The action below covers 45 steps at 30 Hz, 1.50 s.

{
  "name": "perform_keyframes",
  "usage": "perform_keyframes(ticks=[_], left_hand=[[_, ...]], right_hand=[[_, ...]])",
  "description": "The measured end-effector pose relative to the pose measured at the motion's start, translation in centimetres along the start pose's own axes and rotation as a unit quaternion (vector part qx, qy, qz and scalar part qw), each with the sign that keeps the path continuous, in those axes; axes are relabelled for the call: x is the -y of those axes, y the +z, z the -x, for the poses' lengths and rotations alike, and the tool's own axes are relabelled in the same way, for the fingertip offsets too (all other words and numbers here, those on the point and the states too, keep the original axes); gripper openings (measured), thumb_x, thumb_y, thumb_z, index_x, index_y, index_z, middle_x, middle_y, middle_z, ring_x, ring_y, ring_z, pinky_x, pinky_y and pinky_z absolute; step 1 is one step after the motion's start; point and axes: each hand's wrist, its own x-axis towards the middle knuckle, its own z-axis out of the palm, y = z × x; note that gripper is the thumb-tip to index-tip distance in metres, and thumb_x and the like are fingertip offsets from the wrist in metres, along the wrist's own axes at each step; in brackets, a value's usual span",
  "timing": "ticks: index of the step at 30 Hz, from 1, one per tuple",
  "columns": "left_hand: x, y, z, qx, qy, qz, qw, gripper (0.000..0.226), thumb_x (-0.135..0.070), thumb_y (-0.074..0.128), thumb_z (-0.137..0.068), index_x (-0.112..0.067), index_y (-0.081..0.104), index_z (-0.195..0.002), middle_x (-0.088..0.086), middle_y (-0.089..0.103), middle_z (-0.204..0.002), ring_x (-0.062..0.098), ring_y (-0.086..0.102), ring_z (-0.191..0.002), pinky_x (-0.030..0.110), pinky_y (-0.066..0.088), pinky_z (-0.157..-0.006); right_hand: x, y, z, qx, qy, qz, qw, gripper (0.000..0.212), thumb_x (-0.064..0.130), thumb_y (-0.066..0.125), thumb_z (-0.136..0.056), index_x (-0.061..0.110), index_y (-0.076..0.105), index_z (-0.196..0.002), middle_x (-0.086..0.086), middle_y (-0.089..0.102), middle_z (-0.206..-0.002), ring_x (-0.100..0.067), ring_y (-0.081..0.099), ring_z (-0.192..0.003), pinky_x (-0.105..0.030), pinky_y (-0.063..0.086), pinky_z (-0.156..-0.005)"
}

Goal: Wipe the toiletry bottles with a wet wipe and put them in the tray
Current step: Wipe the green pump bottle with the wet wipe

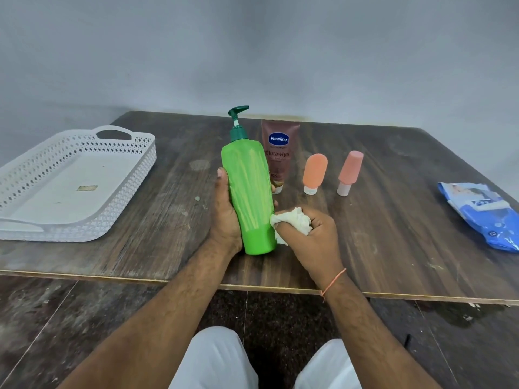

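A tall green pump bottle [248, 192] stands slightly tilted on the wooden table, gripped round its body by my left hand [226, 211]. My right hand [314, 234] holds a crumpled white wet wipe [292, 220] pressed against the bottle's lower right side. Behind the bottle stands a brown Vaseline tube [280, 153] on its cap. To its right stand an orange squeeze bottle [314, 172] and a pink bottle [351, 171], both cap down. A white perforated tray [132, 175] lies at the left with nothing in it.
A blue wet-wipe pack [483, 214] lies near the table's right edge. The table's front edge [196, 284] runs just below my wrists, with dark floor and my white-clad knees beneath. A grey wall rises behind the table.
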Motion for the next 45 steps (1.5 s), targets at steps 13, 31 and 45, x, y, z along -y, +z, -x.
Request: perform_keyframes(ticks=[13, 31, 45], left_hand=[[-0.1, 0.4, 0.1, -0.005, 0.007, -0.002, 1.0, 0.083, -0.074, 0.026, -0.099, -0.009, 0.074, -0.119, 0.018, 0.075, -0.099, 0.03, 0.074, -0.076, 0.041, 0.063, -0.072], [-0.6, 1.0, 0.4, -0.026, 0.005, -0.014, 1.0, 0.082, -0.07, 0.021, -0.104, -0.006, 0.069, -0.115, 0.014, 0.075, -0.088, 0.027, 0.072, -0.067, 0.037, 0.061, -0.065], [-1.1, 1.6, 0.7, -0.051, 0.008, -0.029, 0.998, 0.078, -0.064, 0.014, -0.108, -0.008, 0.069, -0.107, 0.01, 0.076, -0.08, 0.021, 0.073, -0.066, 0.031, 0.061, -0.063]], right_hand=[[0.2, 0.5, 0.4, -0.041, -0.047, 0.079, 0.995, 0.011, 0.014, 0.085, -0.083, 0.023, 0.079, -0.082, 0.007, 0.075, -0.077, -0.013, 0.067, -0.072, -0.048, 0.059, -0.065], [2.3, 1.1, 0.7, -0.023, -0.129, 0.218, 0.967, 0.017, 0.024, 0.082, -0.08, 0.016, 0.07, -0.073, 0.004, 0.065, -0.066, -0.009, 0.055, -0.059, -0.038, 0.048, -0.054], [3.4, 2.4, 1.3, 0.023, -0.211, 0.277, 0.937, 0.01, 0.029, 0.079, -0.084, 0.02, 0.076, -0.088, 0.01, 0.072, -0.085, -0.008, 0.065, -0.075, -0.033, 0.054, -0.065]])
